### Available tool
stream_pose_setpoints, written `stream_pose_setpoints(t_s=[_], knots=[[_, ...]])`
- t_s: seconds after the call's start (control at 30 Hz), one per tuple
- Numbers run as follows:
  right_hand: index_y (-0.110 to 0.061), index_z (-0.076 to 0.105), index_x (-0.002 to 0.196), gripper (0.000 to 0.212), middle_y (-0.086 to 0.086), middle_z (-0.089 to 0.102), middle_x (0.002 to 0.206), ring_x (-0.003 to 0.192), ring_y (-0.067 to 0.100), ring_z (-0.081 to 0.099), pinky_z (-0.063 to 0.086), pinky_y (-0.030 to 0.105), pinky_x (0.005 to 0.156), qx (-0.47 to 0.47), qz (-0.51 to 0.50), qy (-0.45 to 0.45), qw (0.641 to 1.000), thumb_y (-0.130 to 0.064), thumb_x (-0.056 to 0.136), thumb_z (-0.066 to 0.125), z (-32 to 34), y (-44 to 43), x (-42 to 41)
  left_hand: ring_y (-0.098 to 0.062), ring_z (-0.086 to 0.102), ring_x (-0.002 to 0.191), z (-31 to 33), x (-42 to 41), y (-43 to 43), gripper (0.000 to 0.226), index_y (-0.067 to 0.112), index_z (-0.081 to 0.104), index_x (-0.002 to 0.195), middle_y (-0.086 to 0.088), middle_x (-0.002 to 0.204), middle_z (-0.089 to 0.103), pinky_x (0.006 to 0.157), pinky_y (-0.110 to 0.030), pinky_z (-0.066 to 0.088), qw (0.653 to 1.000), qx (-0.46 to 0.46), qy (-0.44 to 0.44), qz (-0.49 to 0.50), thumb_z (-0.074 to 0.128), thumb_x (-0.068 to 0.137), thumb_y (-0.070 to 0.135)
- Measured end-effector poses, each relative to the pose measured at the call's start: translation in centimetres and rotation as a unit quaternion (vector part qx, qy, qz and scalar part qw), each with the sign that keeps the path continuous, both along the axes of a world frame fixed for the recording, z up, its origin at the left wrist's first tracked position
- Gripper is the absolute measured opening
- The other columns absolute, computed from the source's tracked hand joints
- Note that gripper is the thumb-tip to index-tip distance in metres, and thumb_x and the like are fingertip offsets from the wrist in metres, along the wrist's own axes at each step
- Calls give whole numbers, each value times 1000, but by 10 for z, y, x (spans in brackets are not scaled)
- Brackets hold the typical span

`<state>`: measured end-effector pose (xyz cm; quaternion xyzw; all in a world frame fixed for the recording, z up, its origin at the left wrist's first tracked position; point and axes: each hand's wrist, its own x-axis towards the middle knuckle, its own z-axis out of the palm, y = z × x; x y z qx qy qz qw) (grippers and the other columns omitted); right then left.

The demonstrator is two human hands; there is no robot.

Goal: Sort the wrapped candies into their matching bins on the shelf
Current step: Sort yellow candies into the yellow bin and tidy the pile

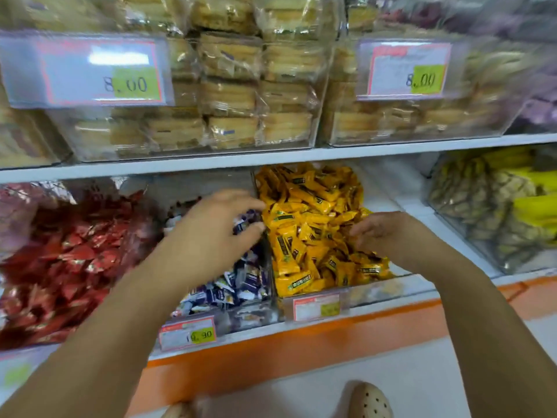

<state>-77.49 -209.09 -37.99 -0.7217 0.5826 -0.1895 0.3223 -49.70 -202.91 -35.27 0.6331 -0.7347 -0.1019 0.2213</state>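
Left grip point(241, 217) sits right at the clear divider point(268, 254) btwn the two middle bins; fingers and thumb curled, looks to me like it's pinching a few purple-white candies point(244, 222) just above the purple-white bin point(253, 319). Right grip point(366, 233) is down in the yellow bin point(376, 292), fingers loosely bent on top of the yellow candies point(313, 212); can't tell if it's got one pinched or is only resting there, frame's blurry.

My read: mid-sort, purple strays coming out of yellow and going home; plenty left to check.

Risks as I see them:
- left grip is straddling the divider; a loose pinch on slick wrappers could drop a piece on the yellow side, i.e. the wrong bin;
- yellow heap is piled high vs. its front wall; right grip raking through could push pieces over onto the shelf lip point(301, 345) or the floor;
- red candies point(75, 260) lie just beside the left forearm; a wide swing could drag some across.
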Motion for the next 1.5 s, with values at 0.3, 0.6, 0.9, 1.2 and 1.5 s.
stream_pose_setpoints(t_s=[0.3, 0.6, 0.9, 1.2, 1.5], knots=[[-36, 20, 147, 93, -1, 26, 150, 133, 25, 36, 41, 40, 103, 132, 104, 272, 947, -61, 72, 69, -46, -24, 17, -15, -10, 146, -66, -86, -40, 73, 49, 19, 144, 10, 159, 9, 117, -49, -9, 967, 24, -216, -136, 50, 81, 70], [-21, 69, 91, 15, 7, 66, 88, 71, 16, 65, 54, 22, 57, 47, -39, 28, 998, -20, 77, 73, -28, -37, -11, -4, 22, 133, -63, -76, -55, 37, 47, 49, 112, 29, 129, 47, 110, -41, 11, 976, -17, -174, -128, 59, 79, 62], [-18, 59, 121, 41, 1, 62, 108, 77, 11, 65, 42, 12, 56, -136, -113, -24, 984, -34, 85, 69, -26, -78, 4, -1, 25, 127, -62, -74, -60, 27, 47, 53, 104, 31, 120, 49, 114, -40, 6, 980, 4, -156, -124, 60, 81, 57], [-42, 38, 141, 68, -8, 50, 132, 112, 15, 55, 49, 23, 76, -53, -39, 58, 996, -39, 82, 72, 2, -56, -24, -2, 22, 130, -61, -74, -59, 37, 54, 46, 119, 31, 128, 45, 115, -41, 4, 979, 7, -153, -136, 57, 84, 57], [-20, 62, 127, 33, -1, 61, 124, 113, 16, 56, 44, 19, 81, 89, 86, 285, 951, -18, 100, 43, -22, -13, 7, -3, 23, 131, -64, -74, -58, 44, 56, 43, 126, 31, 132, 44, 116, -44, 3, 979, -5, -148, -139, 58, 85, 55]])
